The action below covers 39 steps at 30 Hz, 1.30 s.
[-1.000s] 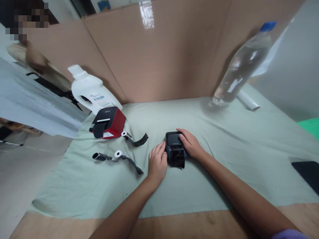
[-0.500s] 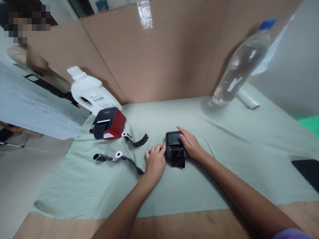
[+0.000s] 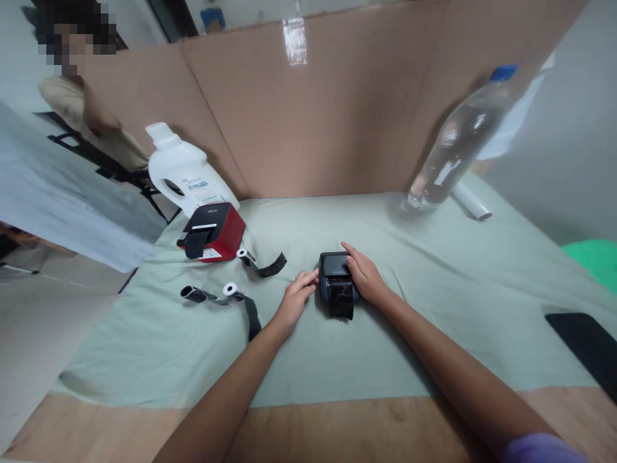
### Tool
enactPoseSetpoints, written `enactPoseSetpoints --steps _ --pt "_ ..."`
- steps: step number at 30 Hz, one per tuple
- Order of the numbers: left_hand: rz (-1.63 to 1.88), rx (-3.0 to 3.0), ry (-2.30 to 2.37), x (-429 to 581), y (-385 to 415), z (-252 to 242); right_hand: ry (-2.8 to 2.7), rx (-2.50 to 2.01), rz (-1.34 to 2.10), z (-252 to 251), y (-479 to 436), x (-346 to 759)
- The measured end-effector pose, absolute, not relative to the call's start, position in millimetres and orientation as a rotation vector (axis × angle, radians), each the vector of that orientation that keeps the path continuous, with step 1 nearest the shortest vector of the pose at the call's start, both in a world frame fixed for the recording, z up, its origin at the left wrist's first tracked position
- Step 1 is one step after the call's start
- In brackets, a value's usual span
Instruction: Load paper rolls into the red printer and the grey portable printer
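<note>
A small dark printer [image 3: 336, 265] rests on the green cloth, a strip of black paper [image 3: 341, 302] hanging from its front. My right hand [image 3: 365, 275] grips its right side, thumb on the top and fingers along the far edge. At its left side is my left hand [image 3: 296, 299], fingers stretched and tips at the casing; whether they press on it I cannot tell. Left of that hand lie two white-cored rolls of dark paper, an upper roll [image 3: 263, 269] and a lower roll [image 3: 231, 290], plus a curled dark piece [image 3: 194, 294].
A red and black printer [image 3: 226, 235] stands at the left before a white jug [image 3: 193, 173]. A clear bottle with a blue cap [image 3: 453, 151] leans on the cardboard wall [image 3: 328, 116] beside a grey tube [image 3: 472, 202]. A black phone-like slab [image 3: 585, 344] lies right. A person [image 3: 99, 116] is behind, left.
The view has shifted slightly. My left hand has flattened and turned, its fingers now straighter beside the printer. My right hand stays on the printer.
</note>
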<state>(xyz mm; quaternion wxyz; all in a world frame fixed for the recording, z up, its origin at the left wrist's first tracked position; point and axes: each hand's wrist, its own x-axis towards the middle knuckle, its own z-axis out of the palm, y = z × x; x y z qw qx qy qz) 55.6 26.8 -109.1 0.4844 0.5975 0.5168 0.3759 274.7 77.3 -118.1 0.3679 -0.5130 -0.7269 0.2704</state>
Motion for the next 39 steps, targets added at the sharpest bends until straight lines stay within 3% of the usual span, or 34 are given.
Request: enactPoseSetpoints --steps 11,29,33,39 --pt "1.038 1.705 1.399 63.9 27.4 -118.1 -1.875 -1.219 0.682 -119.1 76.0 279.3" --pt "0.905 1.823 1.561 105.3 90.5 -72.4 -1.885 -1.121 0.598 -131.9 84.7 279.2" --pt "0.715 2.018 1.622 103.8 85.2 -50.9 -1.831 -1.164 0.622 -133.8 85.6 279.3" --pt "0.156 2.303 1.560 104.4 100.9 -16.0 -1.767 -1.208 0.619 -132.4 85.1 277.2"
